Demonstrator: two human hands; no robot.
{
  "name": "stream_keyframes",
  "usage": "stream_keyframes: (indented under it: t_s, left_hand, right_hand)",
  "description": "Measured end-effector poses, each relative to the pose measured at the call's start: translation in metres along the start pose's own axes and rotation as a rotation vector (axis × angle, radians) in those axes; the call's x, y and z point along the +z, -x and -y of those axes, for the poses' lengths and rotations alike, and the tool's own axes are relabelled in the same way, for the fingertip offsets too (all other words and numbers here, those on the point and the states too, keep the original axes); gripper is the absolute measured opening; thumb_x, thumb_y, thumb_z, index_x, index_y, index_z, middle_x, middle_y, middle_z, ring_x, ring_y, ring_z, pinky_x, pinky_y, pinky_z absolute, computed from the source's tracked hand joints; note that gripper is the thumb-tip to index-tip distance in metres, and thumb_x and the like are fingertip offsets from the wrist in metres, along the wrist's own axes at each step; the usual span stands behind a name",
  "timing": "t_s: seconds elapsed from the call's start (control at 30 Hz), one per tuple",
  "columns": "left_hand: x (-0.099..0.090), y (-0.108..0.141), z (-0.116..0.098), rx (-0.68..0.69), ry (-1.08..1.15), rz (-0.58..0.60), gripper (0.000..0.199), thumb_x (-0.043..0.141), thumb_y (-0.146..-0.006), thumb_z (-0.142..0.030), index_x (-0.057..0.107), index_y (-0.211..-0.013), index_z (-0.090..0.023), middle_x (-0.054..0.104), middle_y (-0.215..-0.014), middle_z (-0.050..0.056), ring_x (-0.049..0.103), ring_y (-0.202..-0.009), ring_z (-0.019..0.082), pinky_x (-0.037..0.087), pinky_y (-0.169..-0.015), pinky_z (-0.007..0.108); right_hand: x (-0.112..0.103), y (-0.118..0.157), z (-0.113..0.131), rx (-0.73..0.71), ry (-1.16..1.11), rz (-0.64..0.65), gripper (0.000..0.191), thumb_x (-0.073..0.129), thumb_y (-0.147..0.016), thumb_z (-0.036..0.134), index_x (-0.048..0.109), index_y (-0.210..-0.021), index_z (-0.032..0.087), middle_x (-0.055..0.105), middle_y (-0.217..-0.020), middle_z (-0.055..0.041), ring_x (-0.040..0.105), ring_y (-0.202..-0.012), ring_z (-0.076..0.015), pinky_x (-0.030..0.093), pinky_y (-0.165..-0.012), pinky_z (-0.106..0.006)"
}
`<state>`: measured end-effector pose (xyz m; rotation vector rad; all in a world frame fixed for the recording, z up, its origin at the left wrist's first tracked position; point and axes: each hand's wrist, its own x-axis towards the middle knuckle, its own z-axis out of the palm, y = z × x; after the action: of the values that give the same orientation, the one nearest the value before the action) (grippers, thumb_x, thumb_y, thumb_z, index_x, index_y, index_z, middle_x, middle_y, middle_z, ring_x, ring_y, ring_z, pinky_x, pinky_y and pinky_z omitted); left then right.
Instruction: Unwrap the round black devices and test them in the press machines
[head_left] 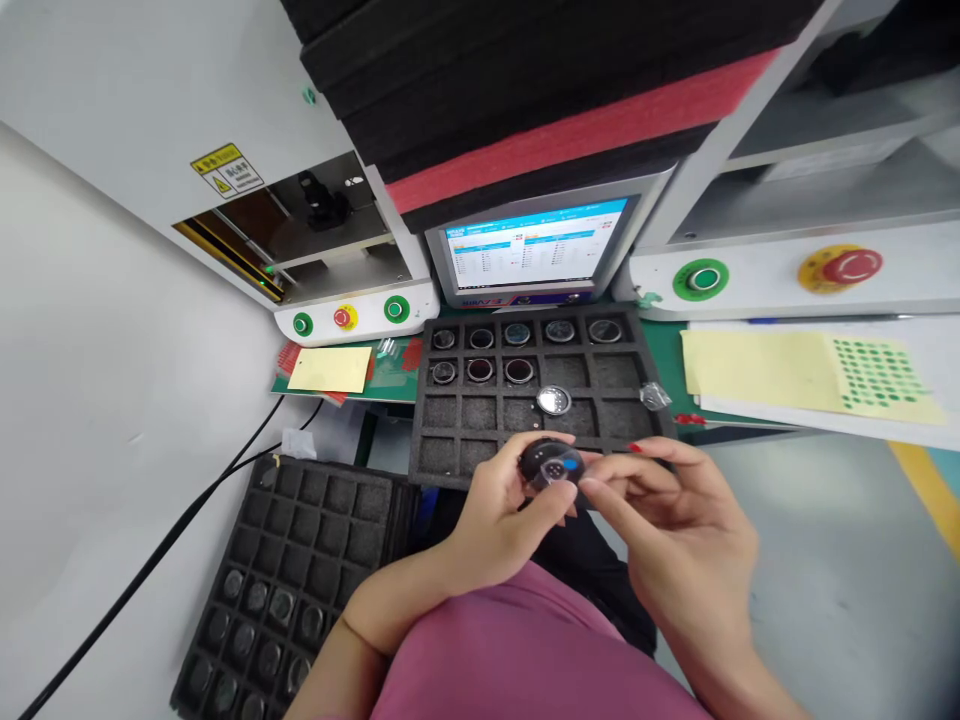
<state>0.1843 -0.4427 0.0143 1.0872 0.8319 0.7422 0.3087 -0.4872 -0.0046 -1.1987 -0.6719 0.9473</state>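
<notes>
My left hand (pixel 502 510) is closed around a round black smartwatch body (pixel 538 460), its back with small metal contacts facing up. A clear protective film (pixel 559 470) with a blue spot lies over part of it. Thumb and a finger of my right hand (pixel 675 510) pinch at the film's right edge. A small red spot shows on my right index fingertip. Just beyond my hands, a shiny round watch part (pixel 554 400) rests tilted over a divider of the black foam tray (pixel 622 410). More round watch parts (pixel 519 371) sit in its far compartments.
A second foam tray (pixel 300 515), partly filled, stands lower left. Behind are a monitor (pixel 536 250) and machines with green buttons (pixel 703 280) and red emergency stops (pixel 855 266). Crumpled clear film (pixel 655 397) lies on the tray's right edge. Green dot stickers (pixel 877 372) lie right; black cables (pixel 217 485) hang left.
</notes>
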Motion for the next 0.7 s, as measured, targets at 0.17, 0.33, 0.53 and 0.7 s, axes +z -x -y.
stream_keyframes:
  t_s: [0.17,0.33,0.53,0.7]
  left_hand:
    - [0.002,0.004,0.002,0.050,-0.139,-0.034,0.023,0.056,-0.092,-0.033,0.054,-0.106,-0.016,0.070,-0.095,0.008,0.059,-0.066,0.009,0.051,-0.060,0.020]
    - [-0.003,-0.035,0.017,0.150,-0.648,-0.104,0.013,0.052,-0.094,-0.027,0.053,-0.103,-0.017,0.073,-0.099,0.008,0.065,-0.065,0.010,0.054,-0.061,0.022]
    - [-0.003,-0.149,0.042,0.250,-1.438,-0.068,0.022,0.058,-0.089,-0.013,0.068,-0.109,-0.015,0.069,-0.105,0.009,0.069,-0.097,0.020,0.055,-0.084,0.029]
    - [0.009,-0.182,0.057,0.139,-1.709,0.014,0.017,0.060,-0.093,-0.021,0.065,-0.106,-0.012,0.068,-0.102,0.006,0.067,-0.089,0.017,0.058,-0.079,0.035]
  right_hand:
    - [0.000,-0.008,-0.005,-0.119,0.125,-0.170,0.040,0.081,-0.068,0.020,0.055,-0.098,0.023,0.066,-0.084,0.0003,0.052,-0.051,-0.0081,0.045,-0.049,-0.022]
    - [-0.034,-0.024,-0.015,-0.128,0.060,-0.414,0.037,0.082,-0.068,0.029,0.056,-0.094,0.023,0.062,-0.083,-0.0001,0.055,-0.057,-0.0095,0.045,-0.057,-0.025]
    - [-0.070,-0.016,-0.019,-0.089,0.095,-0.473,0.037,0.083,-0.067,0.039,0.059,-0.088,0.021,0.065,-0.076,-0.0028,0.058,-0.057,-0.0131,0.048,-0.056,-0.028]
    - [-0.079,-0.013,-0.019,-0.081,0.117,-0.544,0.045,0.081,-0.066,0.052,0.057,-0.089,0.021,0.065,-0.073,-0.0018,0.059,-0.060,-0.0150,0.048,-0.054,-0.028]
